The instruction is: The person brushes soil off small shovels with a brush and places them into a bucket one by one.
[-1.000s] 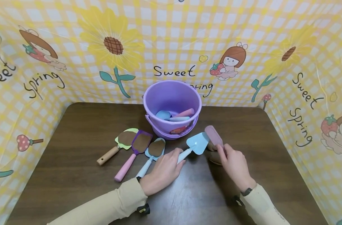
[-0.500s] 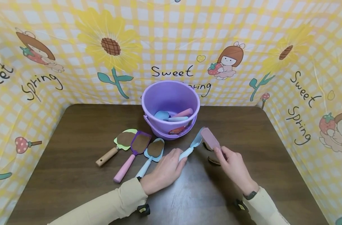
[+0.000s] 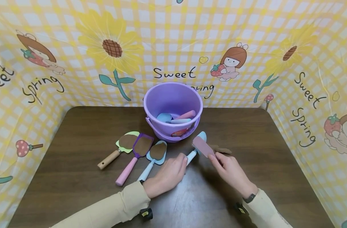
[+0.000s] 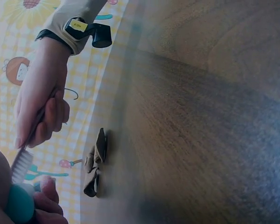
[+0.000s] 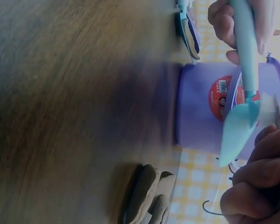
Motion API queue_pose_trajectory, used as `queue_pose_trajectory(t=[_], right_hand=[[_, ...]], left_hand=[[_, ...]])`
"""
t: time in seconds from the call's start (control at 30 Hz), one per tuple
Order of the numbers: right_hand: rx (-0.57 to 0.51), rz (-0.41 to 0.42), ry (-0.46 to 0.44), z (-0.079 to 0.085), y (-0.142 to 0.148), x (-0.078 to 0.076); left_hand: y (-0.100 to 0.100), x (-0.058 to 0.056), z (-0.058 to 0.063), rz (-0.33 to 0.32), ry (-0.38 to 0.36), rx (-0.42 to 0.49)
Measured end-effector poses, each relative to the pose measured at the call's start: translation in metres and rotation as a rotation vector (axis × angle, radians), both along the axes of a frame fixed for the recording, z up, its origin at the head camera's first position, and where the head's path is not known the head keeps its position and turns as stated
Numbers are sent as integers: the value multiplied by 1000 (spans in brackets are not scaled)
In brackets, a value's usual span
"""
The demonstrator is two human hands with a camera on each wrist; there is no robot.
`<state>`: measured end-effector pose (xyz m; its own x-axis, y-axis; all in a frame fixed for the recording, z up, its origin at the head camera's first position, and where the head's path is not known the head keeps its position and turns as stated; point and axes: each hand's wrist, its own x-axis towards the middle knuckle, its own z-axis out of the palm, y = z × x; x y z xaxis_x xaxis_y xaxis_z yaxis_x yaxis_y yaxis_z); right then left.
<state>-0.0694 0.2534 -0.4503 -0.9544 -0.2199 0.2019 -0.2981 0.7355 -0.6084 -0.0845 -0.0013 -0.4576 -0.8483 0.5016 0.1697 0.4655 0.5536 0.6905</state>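
In the head view my left hand (image 3: 168,171) grips the handle of a light blue toy trowel (image 3: 202,136), its blade tilted up near the bucket's front. My right hand (image 3: 233,173) holds a pink brush (image 3: 202,146) that overlaps the trowel's neck and lower blade. White bristles (image 4: 22,165) show on the brush in the left wrist view. From the right wrist view, the trowel's blade (image 5: 235,135) appears edge-on, with the brush right beside its neck. Several brown flat pieces (image 3: 222,150) lie on the table just beyond the right hand.
A purple bucket (image 3: 173,98) with trowels inside stands at the back. Left of my left hand lie a green trowel with wooden handle (image 3: 108,159), a purple one with pink handle (image 3: 126,172) and a light blue one (image 3: 146,171), brown patches covering their blades. Patterned cloth surrounds the table.
The trowel in my left hand has turned from blade facing up to a tilted blade. My right hand has moved the brush left and down, from the blade's far edge to its neck.
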Motion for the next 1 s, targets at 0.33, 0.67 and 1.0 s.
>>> queue_pose_trajectory(t=[0.33, 0.67, 1.0], right_hand=[[101, -168, -68, 0, 3, -7], [102, -29, -76, 0, -1, -8], [45, -112, -113, -2, 10, -13]], left_hand=[[-1, 0, -2, 25, 1, -28], [-2, 0, -2, -8, 36, -81], [-3, -1, -1, -25, 26, -27]])
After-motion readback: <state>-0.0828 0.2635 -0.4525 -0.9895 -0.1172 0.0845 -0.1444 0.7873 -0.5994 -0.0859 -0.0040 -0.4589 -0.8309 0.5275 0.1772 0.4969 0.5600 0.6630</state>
